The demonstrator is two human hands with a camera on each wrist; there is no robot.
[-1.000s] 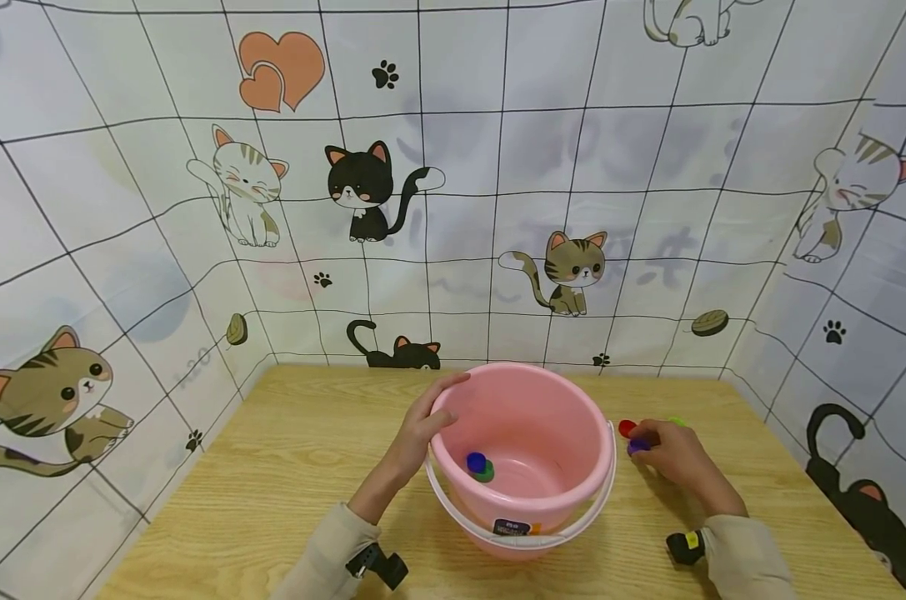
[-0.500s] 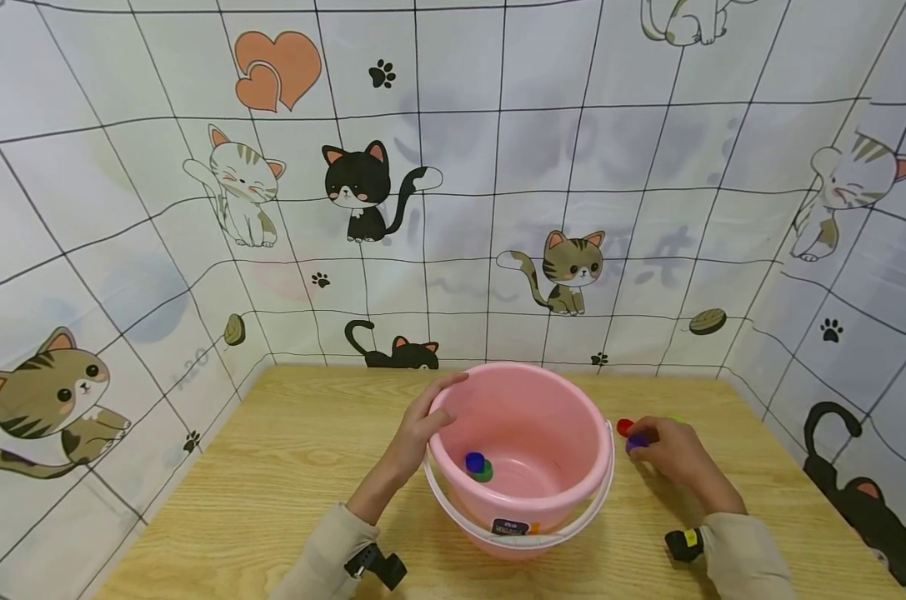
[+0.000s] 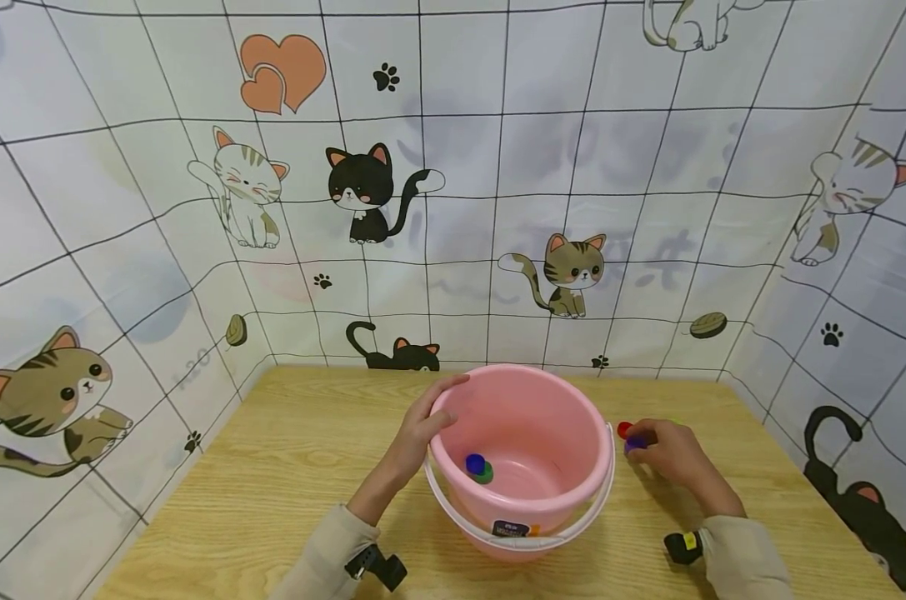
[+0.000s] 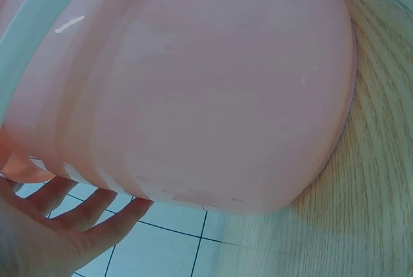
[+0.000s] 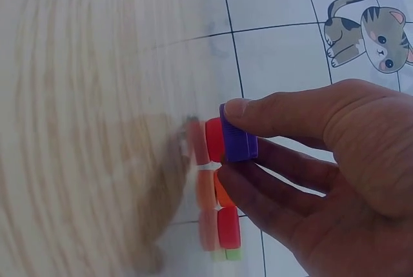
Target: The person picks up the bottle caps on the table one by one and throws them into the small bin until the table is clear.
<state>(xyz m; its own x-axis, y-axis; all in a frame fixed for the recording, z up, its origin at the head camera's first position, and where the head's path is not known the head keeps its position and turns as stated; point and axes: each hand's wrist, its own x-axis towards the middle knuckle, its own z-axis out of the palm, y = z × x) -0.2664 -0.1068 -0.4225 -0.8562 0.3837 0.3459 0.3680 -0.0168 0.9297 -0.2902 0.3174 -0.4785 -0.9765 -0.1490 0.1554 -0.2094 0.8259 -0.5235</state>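
Note:
My left hand (image 3: 415,437) holds the left rim of a pink bucket (image 3: 523,500), thumb inside and fingers outside. In the left wrist view, the fingers (image 4: 116,225) lie along the bucket's outer wall (image 4: 213,96). Inside the bucket, a blue bottle cap (image 3: 475,462) rests against a green cap (image 3: 486,477). My right hand (image 3: 673,454), right of the bucket, pinches a purple bottle cap (image 5: 239,143) between thumb and fingers, low over the table. Just behind it in the right wrist view stand a red cap (image 5: 215,140), an orange cap (image 5: 224,190) and another red cap (image 5: 228,228).
A green cap (image 5: 233,254) stands at the end of the row. The bucket's white handle (image 3: 520,542) hangs down at its front. Around the wooden table (image 3: 287,467) hangs a white grid-patterned cloth (image 3: 468,150) with printed cats.

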